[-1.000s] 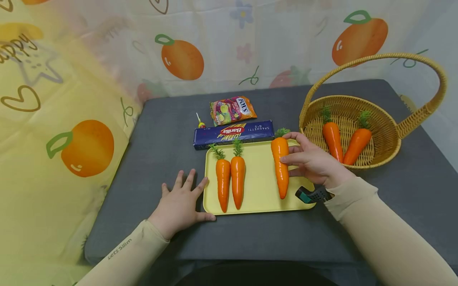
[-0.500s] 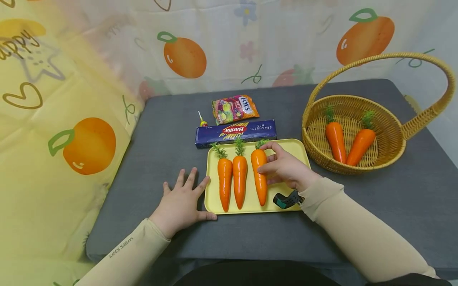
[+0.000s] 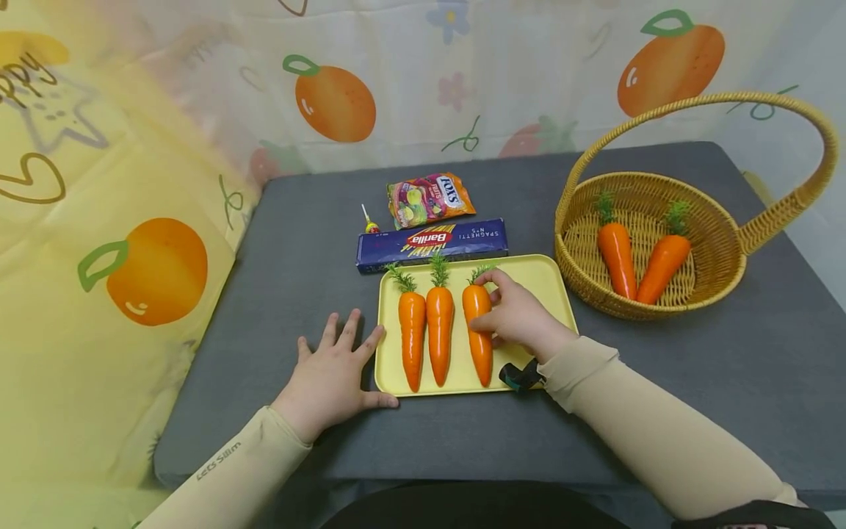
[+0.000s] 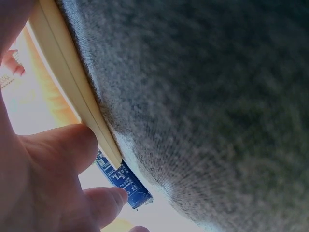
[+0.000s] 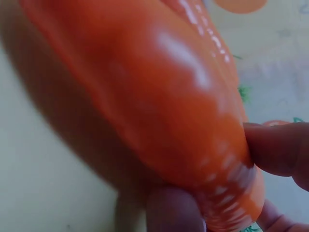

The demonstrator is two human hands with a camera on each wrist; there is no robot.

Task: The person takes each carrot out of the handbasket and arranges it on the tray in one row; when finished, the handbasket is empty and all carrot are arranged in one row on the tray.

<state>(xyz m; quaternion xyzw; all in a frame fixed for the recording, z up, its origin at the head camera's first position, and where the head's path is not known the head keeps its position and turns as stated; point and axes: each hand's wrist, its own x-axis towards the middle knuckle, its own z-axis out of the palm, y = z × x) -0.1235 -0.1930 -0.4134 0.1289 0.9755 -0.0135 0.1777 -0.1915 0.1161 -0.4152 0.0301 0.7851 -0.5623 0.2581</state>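
In the head view my right hand (image 3: pixel 522 317) holds an orange carrot (image 3: pixel 481 360) by its upper part, thumb on the near side, over the right half of a yellow tray (image 3: pixel 545 283). The right wrist view has this carrot (image 5: pixel 159 106) up close, with fingertips on both its sides and its shadow on the tray. Two more carrots, a left one (image 3: pixel 413 342) and a middle one (image 3: pixel 440 334), lie side by side on the tray, green tops away from me. My left hand (image 3: pixel 330 382) lies with spread fingers at the tray's left edge, thumb by the near corner.
Behind the tray lies a blue spaghetti box (image 3: pixel 432 245), then a candy bag (image 3: pixel 429 200) and a lollipop (image 3: pixel 370 222). A wicker basket (image 3: pixel 581 283) with a tall handle stands to the right, two carrots (image 3: pixel 663 268) inside. A patterned curtain (image 3: pixel 410 95) hangs behind the grey table (image 3: pixel 284 250).
My right hand has brought the carrot leftward from the tray's right side and lowered it beside the other two. My left hand has stayed in place.
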